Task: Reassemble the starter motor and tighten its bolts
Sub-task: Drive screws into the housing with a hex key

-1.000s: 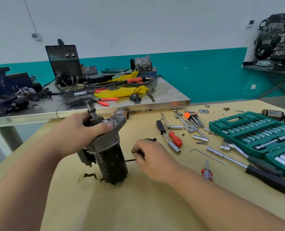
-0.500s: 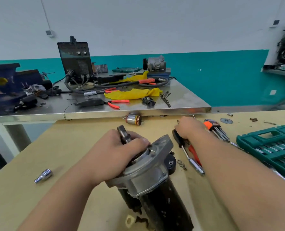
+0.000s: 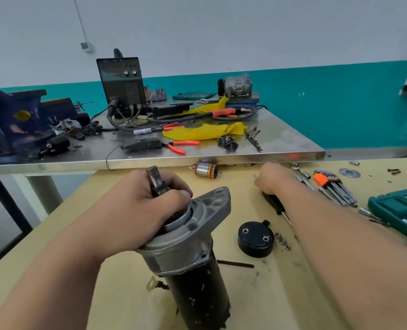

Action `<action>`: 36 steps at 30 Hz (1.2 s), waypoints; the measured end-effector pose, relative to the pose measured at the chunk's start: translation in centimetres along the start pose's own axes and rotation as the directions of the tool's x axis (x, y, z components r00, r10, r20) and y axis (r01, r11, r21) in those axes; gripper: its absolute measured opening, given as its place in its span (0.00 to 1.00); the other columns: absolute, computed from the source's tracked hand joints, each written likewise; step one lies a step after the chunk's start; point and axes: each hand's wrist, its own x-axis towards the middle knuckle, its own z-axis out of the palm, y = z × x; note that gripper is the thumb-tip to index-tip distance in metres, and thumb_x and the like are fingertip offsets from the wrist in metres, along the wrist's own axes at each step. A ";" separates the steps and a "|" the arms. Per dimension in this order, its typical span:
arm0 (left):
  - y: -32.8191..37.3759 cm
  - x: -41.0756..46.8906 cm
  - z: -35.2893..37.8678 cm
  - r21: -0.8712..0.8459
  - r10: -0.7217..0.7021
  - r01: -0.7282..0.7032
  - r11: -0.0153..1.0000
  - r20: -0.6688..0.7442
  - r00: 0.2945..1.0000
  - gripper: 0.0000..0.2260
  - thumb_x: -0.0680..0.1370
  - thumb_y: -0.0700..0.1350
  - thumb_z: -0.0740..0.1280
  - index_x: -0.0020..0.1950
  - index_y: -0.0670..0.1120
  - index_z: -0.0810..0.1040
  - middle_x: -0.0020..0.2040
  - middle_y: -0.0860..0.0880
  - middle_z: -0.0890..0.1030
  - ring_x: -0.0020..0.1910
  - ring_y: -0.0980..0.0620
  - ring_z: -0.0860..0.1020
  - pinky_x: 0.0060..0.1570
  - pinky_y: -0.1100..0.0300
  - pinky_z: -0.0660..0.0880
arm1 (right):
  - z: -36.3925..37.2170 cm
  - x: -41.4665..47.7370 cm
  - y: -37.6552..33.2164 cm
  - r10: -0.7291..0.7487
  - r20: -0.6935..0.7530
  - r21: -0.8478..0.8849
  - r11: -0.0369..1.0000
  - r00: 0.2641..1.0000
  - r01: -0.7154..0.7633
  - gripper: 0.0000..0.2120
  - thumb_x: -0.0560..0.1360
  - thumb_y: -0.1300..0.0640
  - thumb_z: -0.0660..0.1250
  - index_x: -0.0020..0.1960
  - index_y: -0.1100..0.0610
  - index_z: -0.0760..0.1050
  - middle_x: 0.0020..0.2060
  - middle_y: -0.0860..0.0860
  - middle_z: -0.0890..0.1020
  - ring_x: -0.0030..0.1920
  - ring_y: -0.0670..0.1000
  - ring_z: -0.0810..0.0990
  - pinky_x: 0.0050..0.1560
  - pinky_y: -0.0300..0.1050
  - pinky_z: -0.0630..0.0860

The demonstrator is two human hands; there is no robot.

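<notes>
The starter motor (image 3: 188, 258) stands nearly upright on the wooden worktop (image 3: 257, 296), leaning slightly, with its grey drive-end housing at the top and its black body below. The left hand (image 3: 147, 206) steadies it from above: its fingers (image 3: 182, 195) are curled round the shaft end that projects from the housing. The right hand (image 3: 274, 178) is stretched out to the far edge of the worktop, just beside a row of loose tools and above the black handle of a screwdriver (image 3: 272, 201). It is seen from the back, so whether its fingers are pinching a small part or only touching the surface cannot be told; a small bright item lies at the fingertips. The black end cap (image 3: 255, 239) lies apart from the motor, to its right, with a few nuts (image 3: 282, 241) touching one another just beside it and a dark rod (image 3: 236, 264) near the motor body. Judged from this layout, the step in hand is collecting fasteners or a tool; reassembly is not finished. The next move probably calls for a secure pick of the small part, with the motor held steady so it does not topple.
</notes>
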 end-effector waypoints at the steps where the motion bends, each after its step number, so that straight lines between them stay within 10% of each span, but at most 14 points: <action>1: 0.2 -0.2 -0.1 0.021 0.019 -0.019 1.000 0.011 1.000 0.09 0.71 0.58 0.65 0.45 0.57 0.81 0.35 0.50 0.83 0.34 0.51 0.80 0.37 0.49 0.77 | -0.3 -0.5 0.2 -0.040 -0.051 0.169 0.984 0.998 0.049 0.09 0.76 0.54 0.65 0.41 0.60 0.74 0.34 0.54 0.78 0.34 0.53 0.77 0.31 0.45 0.73; 3: 0.8 -0.5 0.0 0.062 0.057 -0.060 0.996 0.044 0.997 0.07 0.72 0.59 0.65 0.45 0.60 0.80 0.34 0.54 0.83 0.31 0.59 0.78 0.34 0.59 0.75 | -1.4 -2.4 0.4 -0.043 -0.120 0.623 0.774 0.992 0.109 0.07 0.76 0.56 0.66 0.41 0.58 0.77 0.34 0.53 0.82 0.36 0.52 0.81 0.35 0.45 0.77; 5: 1.5 -0.8 0.3 0.112 0.081 -0.088 0.990 0.072 0.994 0.07 0.72 0.59 0.64 0.44 0.61 0.79 0.35 0.56 0.82 0.32 0.61 0.78 0.30 0.69 0.72 | -3.0 -5.3 0.0 -0.029 -0.068 0.950 0.304 0.997 0.074 0.05 0.77 0.61 0.66 0.43 0.58 0.77 0.34 0.52 0.83 0.37 0.50 0.83 0.35 0.42 0.78; 7: 2.3 -1.2 0.8 0.124 0.085 -0.098 0.987 0.106 0.991 0.05 0.72 0.55 0.64 0.44 0.60 0.79 0.35 0.56 0.82 0.32 0.62 0.77 0.29 0.71 0.71 | -4.8 -8.4 -0.3 -0.114 -0.018 0.994 -0.112 0.993 0.005 0.04 0.78 0.66 0.64 0.44 0.61 0.74 0.34 0.54 0.82 0.34 0.50 0.83 0.34 0.41 0.79; 10: 3.1 -1.7 1.2 0.130 0.101 -0.123 0.984 0.165 0.981 0.03 0.74 0.54 0.65 0.43 0.59 0.78 0.36 0.56 0.82 0.32 0.61 0.77 0.31 0.68 0.72 | -7.7 -12.5 -0.3 -0.263 -0.017 0.942 -0.327 0.965 -0.073 0.07 0.78 0.68 0.61 0.50 0.58 0.73 0.31 0.53 0.81 0.32 0.50 0.82 0.33 0.42 0.79; 23: 5.4 -4.9 2.6 0.170 0.193 -0.219 0.961 0.153 0.969 0.02 0.75 0.51 0.66 0.43 0.57 0.79 0.39 0.61 0.80 0.39 0.63 0.78 0.31 0.72 0.71 | -11.7 -24.4 1.9 -0.355 -0.262 0.956 0.034 0.897 0.293 0.23 0.78 0.70 0.54 0.55 0.46 0.78 0.30 0.50 0.80 0.35 0.54 0.84 0.41 0.49 0.81; 28: 5.5 -5.9 3.2 0.170 0.185 -0.197 0.966 0.085 0.979 0.03 0.73 0.53 0.68 0.46 0.58 0.81 0.41 0.61 0.82 0.41 0.66 0.78 0.34 0.66 0.73 | -11.8 -28.8 0.9 -0.461 -0.445 0.761 0.258 0.768 0.596 0.14 0.72 0.58 0.66 0.52 0.41 0.74 0.38 0.44 0.85 0.41 0.44 0.84 0.39 0.35 0.79; 36: 5.2 -6.9 3.4 0.144 0.198 -0.191 0.971 -0.035 0.980 0.12 0.74 0.58 0.67 0.46 0.52 0.83 0.39 0.52 0.83 0.38 0.57 0.79 0.40 0.53 0.78 | -9.8 -31.6 0.1 -0.451 -0.586 0.587 0.337 0.674 0.736 0.11 0.72 0.56 0.70 0.44 0.40 0.73 0.39 0.40 0.82 0.43 0.37 0.80 0.41 0.29 0.74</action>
